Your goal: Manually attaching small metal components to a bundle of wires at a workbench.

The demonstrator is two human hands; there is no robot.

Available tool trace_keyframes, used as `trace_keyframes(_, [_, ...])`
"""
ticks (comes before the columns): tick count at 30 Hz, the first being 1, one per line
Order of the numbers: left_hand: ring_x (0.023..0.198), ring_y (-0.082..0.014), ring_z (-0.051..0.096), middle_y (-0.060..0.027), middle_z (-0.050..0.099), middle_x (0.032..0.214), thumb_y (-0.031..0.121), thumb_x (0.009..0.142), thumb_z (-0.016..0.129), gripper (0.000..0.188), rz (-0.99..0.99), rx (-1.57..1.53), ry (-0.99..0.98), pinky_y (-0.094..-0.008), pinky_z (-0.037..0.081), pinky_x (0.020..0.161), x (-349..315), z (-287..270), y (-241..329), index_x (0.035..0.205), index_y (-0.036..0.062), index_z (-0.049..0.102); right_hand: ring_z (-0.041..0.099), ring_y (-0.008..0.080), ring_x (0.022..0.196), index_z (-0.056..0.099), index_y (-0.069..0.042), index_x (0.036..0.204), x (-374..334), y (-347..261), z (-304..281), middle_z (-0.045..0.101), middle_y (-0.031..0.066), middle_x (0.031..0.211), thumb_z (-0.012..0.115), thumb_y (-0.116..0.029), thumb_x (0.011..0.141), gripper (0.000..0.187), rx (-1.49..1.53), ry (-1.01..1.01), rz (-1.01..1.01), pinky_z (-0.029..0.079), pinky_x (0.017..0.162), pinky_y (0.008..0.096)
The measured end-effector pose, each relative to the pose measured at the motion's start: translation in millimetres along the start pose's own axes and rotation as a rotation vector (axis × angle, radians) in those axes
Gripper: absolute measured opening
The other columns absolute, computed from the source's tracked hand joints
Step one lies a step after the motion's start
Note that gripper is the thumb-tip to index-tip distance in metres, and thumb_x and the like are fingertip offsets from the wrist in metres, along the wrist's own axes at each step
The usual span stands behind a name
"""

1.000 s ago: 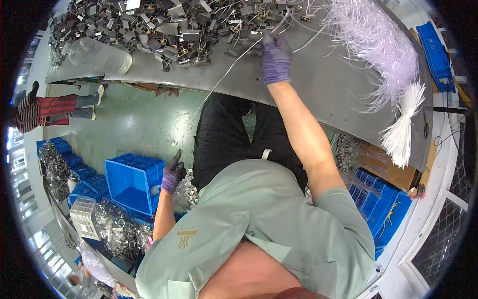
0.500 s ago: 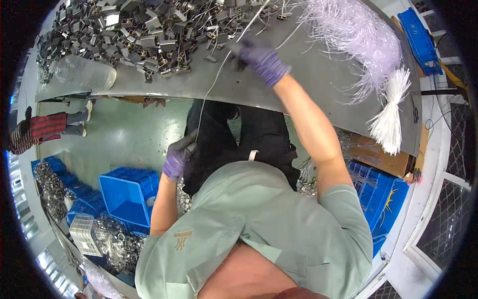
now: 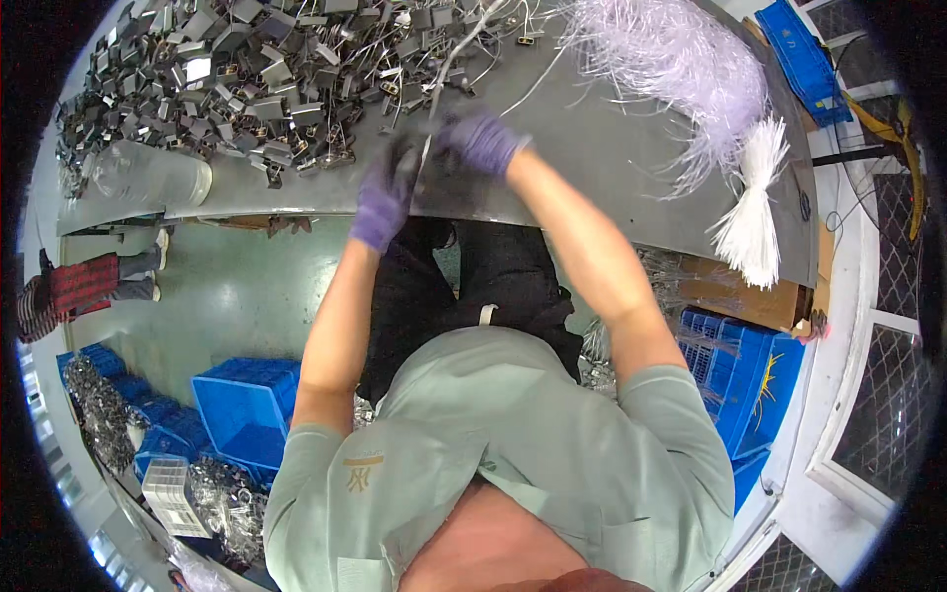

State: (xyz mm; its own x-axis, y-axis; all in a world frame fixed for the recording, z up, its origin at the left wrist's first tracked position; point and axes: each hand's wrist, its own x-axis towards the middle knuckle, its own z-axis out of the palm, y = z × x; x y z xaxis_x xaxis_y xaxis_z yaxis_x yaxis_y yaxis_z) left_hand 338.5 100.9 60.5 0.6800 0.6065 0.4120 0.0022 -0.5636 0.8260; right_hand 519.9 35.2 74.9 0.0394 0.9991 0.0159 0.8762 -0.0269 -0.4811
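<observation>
Both gloved hands meet just below the heap of metal parts (image 3: 256,79), left hand (image 3: 383,197) and right hand (image 3: 481,143) pinched together on a thin white tie (image 3: 426,158), pulling it taut over the grey table (image 3: 612,168).

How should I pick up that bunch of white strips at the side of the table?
Probably best to grab the white bunch at its narrow waist, where the strips pinch together, not at the fanned-out ends. Come from above and wrap your fingers around it; it lies flat near the table edge, with the tangled pale pile close by.
</observation>
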Motion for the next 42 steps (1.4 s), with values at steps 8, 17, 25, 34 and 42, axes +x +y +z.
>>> trace_keyframes(8, [0.100, -0.0347, 0.051, -0.0184, 0.055, 0.105, 0.023, 0.072, 0.068, 0.052, 0.111, 0.859, -0.033, -0.0445, 0.042, 0.086, 43.3, 5.6, -68.5, 0.117, 0.0072, 0.049, 0.057, 0.0364, 0.103, 0.064, -0.006, 0.103, -59.1, 153.2, -39.9, 0.059, 0.0191, 0.111, 0.047, -0.025, 0.079, 0.035, -0.215, 0.355, 1.017, 0.046, 0.085, 0.0409])
trace_keyframes(17, [0.077, -0.0317, 0.060, -0.0162, 0.062, 0.088, 0.015, 0.071, 0.067, 0.030, -0.100, 0.342, -0.089, -0.0374, 0.048, 0.070, 44.8, -9.3, -84.2, 0.098, 0.0087, 0.056, 0.062, 0.0221, 0.065, 0.065, -0.004, 0.084, -101.0, 205.8, -13.7, 0.065, 0.0132, 0.080, 0.053, -0.027, 0.083, 0.026, -0.008, 0.025, 0.742, 0.048, 0.058, 0.0348])
trace_keyframes(25, [0.076, -0.0135, 0.056, -0.0049, 0.061, 0.084, 0.013, 0.074, 0.068, 0.024, -0.373, 0.002, -0.190, -0.0284, 0.047, 0.070, -26.3, -61.1, -34.6, 0.093, 0.0034, 0.058, 0.055, 0.0124, 0.054, 0.061, -0.001, 0.087, -88.8, -7.9, 10.7, 0.061, 0.0092, 0.070, 0.054, -0.025, 0.087, 0.025, 0.907, 0.048, 0.540, 0.044, 0.049, 0.0263])
trace_keyframes(34, [0.053, -0.0089, 0.049, -0.0017, 0.052, 0.061, 0.020, 0.084, 0.056, 0.021, -0.928, -0.411, -0.047, -0.0232, 0.037, 0.048, -185.5, -119.5, 11.4, 0.090, 0.0002, 0.057, 0.065, 0.0228, 0.074, 0.057, 0.002, 0.099, 21.0, -83.4, 124.9, 0.064, 0.0121, 0.090, 0.051, -0.015, 0.089, 0.020, 1.813, 0.045, 0.529, 0.051, 0.063, 0.0328])
trace_keyframes(42, [0.052, -0.0110, 0.053, -0.0047, 0.057, 0.060, 0.023, 0.085, 0.058, 0.025, -1.104, -0.491, -0.096, -0.0244, 0.040, 0.049, -327.7, -176.2, -4.8, 0.089, -0.0016, 0.062, 0.064, 0.0233, 0.075, 0.049, -0.003, 0.109, 48.7, -83.9, 144.8, 0.062, 0.0111, 0.088, 0.051, -0.014, 0.090, 0.022, 1.550, 0.194, 0.493, 0.052, 0.058, 0.0321])
